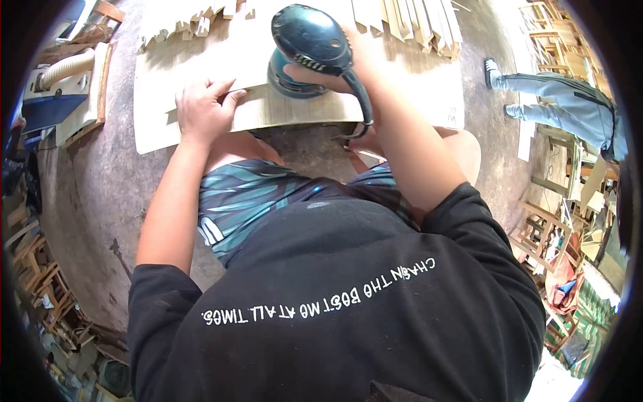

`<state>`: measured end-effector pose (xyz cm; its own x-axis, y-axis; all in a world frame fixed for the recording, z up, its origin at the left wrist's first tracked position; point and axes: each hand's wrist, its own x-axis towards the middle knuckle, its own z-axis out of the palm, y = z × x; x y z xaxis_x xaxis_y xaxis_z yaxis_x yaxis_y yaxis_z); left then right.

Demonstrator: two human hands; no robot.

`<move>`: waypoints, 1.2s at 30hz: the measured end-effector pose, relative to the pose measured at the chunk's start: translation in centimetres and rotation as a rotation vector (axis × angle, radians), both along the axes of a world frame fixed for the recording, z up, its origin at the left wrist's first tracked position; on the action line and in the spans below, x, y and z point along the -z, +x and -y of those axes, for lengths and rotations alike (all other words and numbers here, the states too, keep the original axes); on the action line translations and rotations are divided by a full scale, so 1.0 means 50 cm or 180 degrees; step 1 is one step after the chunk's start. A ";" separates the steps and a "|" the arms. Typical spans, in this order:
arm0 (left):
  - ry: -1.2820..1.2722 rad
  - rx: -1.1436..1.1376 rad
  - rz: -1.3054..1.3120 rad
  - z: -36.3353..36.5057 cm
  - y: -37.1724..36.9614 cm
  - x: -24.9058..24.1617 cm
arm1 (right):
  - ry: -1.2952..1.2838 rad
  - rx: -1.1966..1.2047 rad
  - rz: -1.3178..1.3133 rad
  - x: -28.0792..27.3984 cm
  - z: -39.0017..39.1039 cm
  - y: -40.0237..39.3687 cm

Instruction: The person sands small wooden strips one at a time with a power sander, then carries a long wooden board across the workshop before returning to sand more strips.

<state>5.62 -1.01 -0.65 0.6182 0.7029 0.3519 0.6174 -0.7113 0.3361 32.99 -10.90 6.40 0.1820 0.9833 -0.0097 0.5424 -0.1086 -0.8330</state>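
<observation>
My right hand (328,79) is wrapped round an electric sander (309,37) with a black top and a teal body. The sander's round base rests on a pale wooden piece (258,105) near the front edge of the work board (157,100). The power cord curves down beside my right wrist. My left hand (204,110) grips the left part of the wooden piece, with thumb and fingers bent at its edge. Some of its fingertips are hard to make out.
Several wooden strips (408,23) lie along the far side of the board, with more short pieces (201,20) at the far left. A person in light blue trousers (556,94) stands at the right. Wooden frames (549,231) and a machine with a ribbed hose (67,70) flank the floor.
</observation>
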 end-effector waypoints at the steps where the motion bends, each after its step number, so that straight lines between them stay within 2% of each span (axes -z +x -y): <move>1: 0.0013 0.0003 -0.0013 -0.002 0.001 -0.005 | 0.0050 0.0017 -0.0152 -0.014 0.005 0.000; 8: 0.0083 0.0003 -0.0017 -0.003 0.004 -0.001 | -0.0006 0.0095 0.0510 -0.010 -0.034 -0.007; 9: -0.0009 -0.0045 -0.0015 -0.004 0.000 0.009 | 0.0182 0.0057 0.0332 0.004 -0.042 -0.011; 12: -0.0177 -0.0106 -0.0069 -0.003 -0.004 0.008 | 0.0601 -0.0023 0.0533 0.031 -0.064 -0.019; 13: -0.0200 -0.0103 -0.0087 -0.008 -0.001 0.004 | 0.0620 -0.0058 0.0184 0.022 -0.060 -0.018; 17: -0.0074 -0.0114 -0.0037 -0.008 -0.005 0.018 | 0.0709 0.0185 0.0029 0.033 -0.070 -0.011; 20: -0.0013 -0.0092 -0.0091 -0.008 -0.004 0.011 | 0.0686 -0.0088 0.0543 0.022 -0.068 -0.010; 23: -0.0056 -0.0111 -0.0081 -0.008 -0.003 0.011 | 0.0679 -0.0129 0.0262 0.028 -0.058 -0.006; 26: -0.0051 -0.0134 -0.0081 -0.005 -0.005 0.012 | 0.0047 0.0011 0.0218 -0.007 -0.022 0.019; 27: -0.0075 -0.0129 -0.0066 -0.004 -0.005 0.009 | 0.0182 -0.0022 -0.0124 0.005 -0.010 0.033; 28: -0.0102 -0.0128 -0.0046 -0.004 -0.004 0.007 | 0.0071 0.0099 0.0053 0.013 -0.001 0.048; 31: -0.0020 -0.0056 -0.0059 -0.002 0.000 -0.004 | -0.0038 0.0210 -0.0092 -0.001 0.052 0.077; 36: -0.0010 -0.0043 -0.0044 -0.001 0.002 -0.007 | 0.0201 0.0508 0.0439 0.020 0.114 0.133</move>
